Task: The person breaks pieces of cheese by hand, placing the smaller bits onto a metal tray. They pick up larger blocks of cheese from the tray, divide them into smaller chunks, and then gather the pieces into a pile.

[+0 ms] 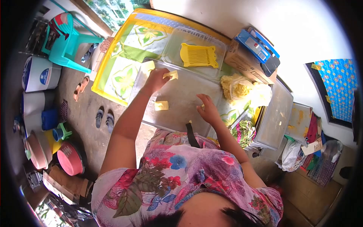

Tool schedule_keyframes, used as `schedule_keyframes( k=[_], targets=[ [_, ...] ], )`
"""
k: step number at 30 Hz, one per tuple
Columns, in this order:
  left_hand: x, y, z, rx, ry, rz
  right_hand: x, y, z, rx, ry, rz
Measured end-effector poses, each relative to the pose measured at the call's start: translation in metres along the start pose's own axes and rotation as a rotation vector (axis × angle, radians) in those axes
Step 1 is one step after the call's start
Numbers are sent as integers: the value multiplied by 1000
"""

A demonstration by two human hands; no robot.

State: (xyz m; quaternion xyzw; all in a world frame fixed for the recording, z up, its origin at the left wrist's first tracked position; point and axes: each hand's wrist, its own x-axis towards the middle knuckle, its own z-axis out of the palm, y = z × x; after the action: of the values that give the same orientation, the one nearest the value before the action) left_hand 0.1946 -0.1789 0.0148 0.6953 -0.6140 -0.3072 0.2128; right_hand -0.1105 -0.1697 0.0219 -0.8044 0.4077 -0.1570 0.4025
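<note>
My left hand (157,80) is closed, its fingertips pinching a small pale yellow piece (172,75) over a flat metal tray (185,94). Another pale yellow piece (148,67) lies at the tray's far left, close to the hand. Nearer to me, a third piece (161,105) rests on the tray. My right hand (207,109) hovers over the tray's right side with fingers apart, holding nothing. A dark strip (192,135) sticks out over the tray's near edge, by my lap.
Behind the tray, a yellow ridged plastic board (199,56) sits on a clear plastic lid (171,42). To the right are a bag of yellow pieces (236,87), a cardboard box (245,60) and stacked trays (275,113). A turquoise chair (70,47) stands at left.
</note>
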Motion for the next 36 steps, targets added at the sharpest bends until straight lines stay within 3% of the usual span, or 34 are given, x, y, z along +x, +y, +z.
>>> schedule_keyframes(
  k=[1, 3, 5, 11, 13, 22, 28, 36],
  targets=[
    [-8, 7, 1, -238, -10, -109, 8, -11, -3, 70, 7, 8],
    [-27, 9, 14, -431, 44, -76, 20, -35, -6, 226, 32, 23],
    [-49, 32, 9, -785, -79, -150, 30, -55, -9, 391, 66, 34],
    [-87, 69, -6, -1054, -182, -190, 41, -71, -13, 786, -158, 227],
    [-88, 71, -6, -1115, -198, -187, 39, -73, -14, 906, -148, 233],
    [-82, 83, -3, -1291, -272, -212, 34, -73, -28, 1081, -167, 279],
    [-85, 86, 8, -921, -123, -125, 34, -63, -21, 851, -139, 280],
    [-92, 89, 8, -800, -120, -152, 28, -64, -13, 686, -16, 241]
  ],
)
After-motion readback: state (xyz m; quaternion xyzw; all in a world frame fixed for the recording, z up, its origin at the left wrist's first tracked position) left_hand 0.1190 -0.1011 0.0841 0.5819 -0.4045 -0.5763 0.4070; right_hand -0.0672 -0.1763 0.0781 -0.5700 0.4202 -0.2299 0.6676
